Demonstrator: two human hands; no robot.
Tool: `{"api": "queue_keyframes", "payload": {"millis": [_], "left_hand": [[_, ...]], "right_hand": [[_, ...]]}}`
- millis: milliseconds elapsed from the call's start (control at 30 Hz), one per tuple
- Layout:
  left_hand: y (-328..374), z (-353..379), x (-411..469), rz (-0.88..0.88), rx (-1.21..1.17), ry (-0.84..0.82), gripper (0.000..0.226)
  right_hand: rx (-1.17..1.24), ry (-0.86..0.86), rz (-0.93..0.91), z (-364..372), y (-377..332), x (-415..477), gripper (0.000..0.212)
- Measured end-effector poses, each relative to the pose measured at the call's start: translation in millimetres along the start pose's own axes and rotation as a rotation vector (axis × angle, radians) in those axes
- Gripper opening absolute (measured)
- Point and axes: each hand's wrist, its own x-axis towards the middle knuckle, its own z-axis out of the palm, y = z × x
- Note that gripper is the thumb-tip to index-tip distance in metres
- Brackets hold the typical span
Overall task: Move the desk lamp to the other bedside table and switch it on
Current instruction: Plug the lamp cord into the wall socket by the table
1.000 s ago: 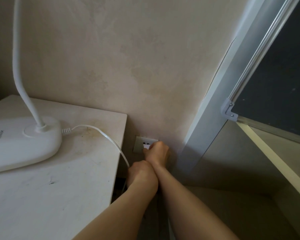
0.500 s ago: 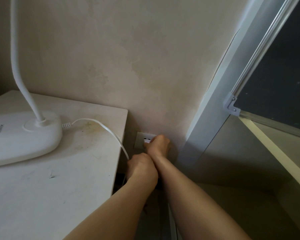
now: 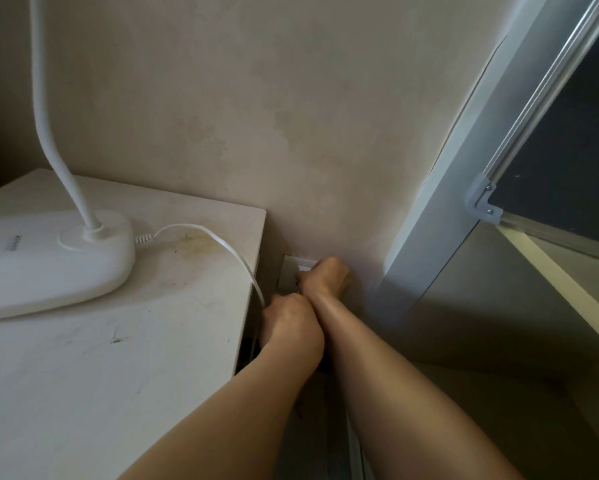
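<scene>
A white desk lamp [image 3: 49, 258] with a bendy neck stands on the pale bedside table [image 3: 125, 368] at the left. Its flat white cord [image 3: 229, 251] loops off the table's right edge and runs down to my left hand [image 3: 289, 322], which is closed around it. My right hand [image 3: 325, 277] is curled tight against the white wall socket [image 3: 291, 268], pinching something white there; the plug itself is hidden by my fingers. My forearms touch side by side.
A beige wall [image 3: 291, 133] rises behind the table. A grey window frame [image 3: 464, 188] with a dark pane [image 3: 568, 150] and a pale sill [image 3: 561, 275] is at the right. A narrow dark gap lies between table and wall.
Both hands stay at the socket; my view has dropped slightly lower and closer, so lamp and table sit lower in frame. The right hand covers more of the socket plate.
</scene>
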Motion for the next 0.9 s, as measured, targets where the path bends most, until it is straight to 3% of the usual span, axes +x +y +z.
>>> {"api": "queue_keyframes", "payload": {"millis": [133, 367, 500, 767, 900], "left_hand": [[-2.9, -4.9, -6.1, 0.033, 0.055, 0.018, 0.028], [0.2, -9.8, -9.4, 0.037, 0.075, 0.040, 0.029], [4.0, -8.3, -16.5, 0.079, 0.101, 0.051, 0.028], [14.0, -44.5, -46.7, 0.376, 0.058, 0.182, 0.030], [-1.6, -93.1, -61.5, 0.513, 0.049, 0.350, 0.029]], "right_hand": [[-0.049, -0.041, -0.062, -4.7, 3.7, -5.3, 0.028], [-0.275, -0.156, -0.389, -37.3, 13.3, -18.2, 0.024], [-0.230, -0.193, -0.404, -53.9, 28.4, -30.5, 0.029], [0.072, 0.211, -0.410, -108.0, 11.9, -56.7, 0.018], [-0.041, 0.335, -0.583, -127.6, -16.2, -85.8, 0.024]]}}
